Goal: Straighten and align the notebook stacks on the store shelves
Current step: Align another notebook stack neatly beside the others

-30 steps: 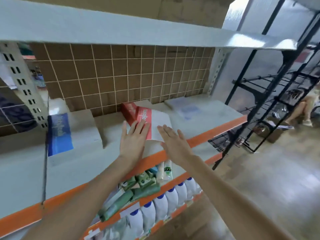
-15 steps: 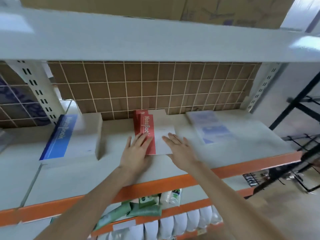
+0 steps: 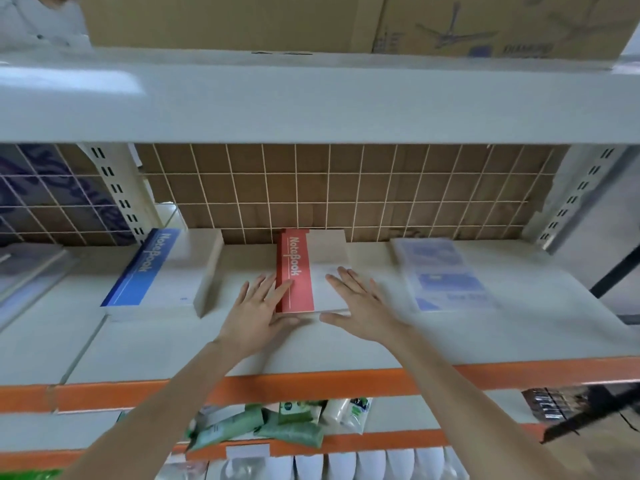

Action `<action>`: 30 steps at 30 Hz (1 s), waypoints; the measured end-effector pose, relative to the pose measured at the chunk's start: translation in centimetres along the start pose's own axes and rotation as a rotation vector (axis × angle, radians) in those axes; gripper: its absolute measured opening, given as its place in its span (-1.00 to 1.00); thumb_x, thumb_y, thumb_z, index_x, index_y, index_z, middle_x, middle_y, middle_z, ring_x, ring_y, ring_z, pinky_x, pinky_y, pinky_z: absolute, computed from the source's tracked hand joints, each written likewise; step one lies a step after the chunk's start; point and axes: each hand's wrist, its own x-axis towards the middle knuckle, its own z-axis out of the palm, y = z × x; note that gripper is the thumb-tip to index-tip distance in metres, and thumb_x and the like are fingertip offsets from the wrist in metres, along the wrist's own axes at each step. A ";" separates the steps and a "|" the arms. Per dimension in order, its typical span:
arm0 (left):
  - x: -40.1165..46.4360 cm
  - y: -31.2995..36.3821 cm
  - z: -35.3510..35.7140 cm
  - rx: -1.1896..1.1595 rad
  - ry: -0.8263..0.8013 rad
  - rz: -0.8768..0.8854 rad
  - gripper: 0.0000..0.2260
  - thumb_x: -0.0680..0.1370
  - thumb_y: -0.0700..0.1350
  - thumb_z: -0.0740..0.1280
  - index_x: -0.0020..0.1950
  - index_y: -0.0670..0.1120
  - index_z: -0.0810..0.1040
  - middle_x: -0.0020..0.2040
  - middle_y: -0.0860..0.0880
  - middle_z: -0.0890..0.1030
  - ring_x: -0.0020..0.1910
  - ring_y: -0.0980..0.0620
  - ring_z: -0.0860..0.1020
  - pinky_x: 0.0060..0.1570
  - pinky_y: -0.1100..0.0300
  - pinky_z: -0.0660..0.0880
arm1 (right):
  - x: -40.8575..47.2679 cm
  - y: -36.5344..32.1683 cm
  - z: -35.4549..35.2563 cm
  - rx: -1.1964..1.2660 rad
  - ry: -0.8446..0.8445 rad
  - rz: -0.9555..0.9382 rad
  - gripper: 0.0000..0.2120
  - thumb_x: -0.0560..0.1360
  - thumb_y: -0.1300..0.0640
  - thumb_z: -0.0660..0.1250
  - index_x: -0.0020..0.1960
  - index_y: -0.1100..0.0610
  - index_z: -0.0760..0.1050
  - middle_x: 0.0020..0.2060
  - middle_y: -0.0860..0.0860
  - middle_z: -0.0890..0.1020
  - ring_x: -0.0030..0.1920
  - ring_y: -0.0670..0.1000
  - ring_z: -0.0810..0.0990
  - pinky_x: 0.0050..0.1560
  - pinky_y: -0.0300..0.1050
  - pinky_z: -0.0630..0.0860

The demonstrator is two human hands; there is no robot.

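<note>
A red-and-white notebook stack [image 3: 311,268] lies in the middle of the grey shelf [image 3: 346,344], its far end against the back grid. My left hand [image 3: 258,315] lies flat at its near left corner, fingers straight, touching the red spine. My right hand [image 3: 362,306] lies flat on the white cover's near right part, thumb along the front edge. A taller blue-and-white notebook stack [image 3: 162,271] stands to the left. A thin blue-printed notebook pile [image 3: 441,271] lies to the right.
The shelf has an orange front rail [image 3: 311,386]. A white wire grid [image 3: 346,192] over brown cardboard closes the back. An upper shelf [image 3: 311,102] with cardboard boxes hangs close overhead. Green packets [image 3: 263,427] and white bottles [image 3: 346,462] fill the shelves below.
The view has swung to face the shelf squarely. Both hands stay flat on the red notebook stack, which now lies straighter and closer to the back grid.
</note>
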 end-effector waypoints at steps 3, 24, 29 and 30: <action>0.4 -0.5 0.2 -0.048 0.013 -0.007 -0.38 0.54 0.29 -0.14 0.55 0.06 -0.09 0.56 0.02 -0.02 0.53 0.01 -0.08 0.45 0.09 -0.19 | -0.2 0.0 0.3 0.140 0.063 0.033 -0.27 0.53 -0.21 0.23 0.55 -0.04 -0.04 0.55 -0.02 -0.15 0.51 -0.08 -0.27 0.48 0.05 -0.30; 1.5 -1.3 0.1 -0.262 0.096 -0.026 -0.44 0.58 0.16 0.16 0.53 0.03 0.12 0.53 0.03 0.16 0.52 0.04 0.04 0.46 0.07 -0.09 | 0.1 0.8 0.8 0.274 0.259 0.130 -0.32 0.50 -0.03 0.36 0.51 0.05 0.14 0.50 -0.06 0.21 0.52 -0.09 0.02 0.49 0.02 -0.10; 2.1 -1.2 0.1 -0.314 0.100 -0.030 -0.41 0.55 0.13 0.23 0.52 -0.01 0.15 0.52 -0.01 0.19 0.52 0.05 0.06 0.46 0.08 -0.08 | 0.2 1.0 0.5 0.309 0.278 0.151 -0.31 0.47 -0.03 0.40 0.49 0.06 0.18 0.49 -0.05 0.24 0.51 -0.08 0.08 0.49 -0.01 -0.08; 2.2 -1.2 0.1 -0.343 0.103 -0.036 -0.40 0.54 0.12 0.26 0.51 -0.02 0.17 0.51 -0.01 0.20 0.51 0.05 0.07 0.45 0.07 -0.08 | 0.3 1.1 0.4 0.316 0.281 0.156 -0.30 0.46 -0.04 0.41 0.49 0.06 0.19 0.48 -0.06 0.25 0.50 -0.08 0.09 0.49 -0.02 -0.08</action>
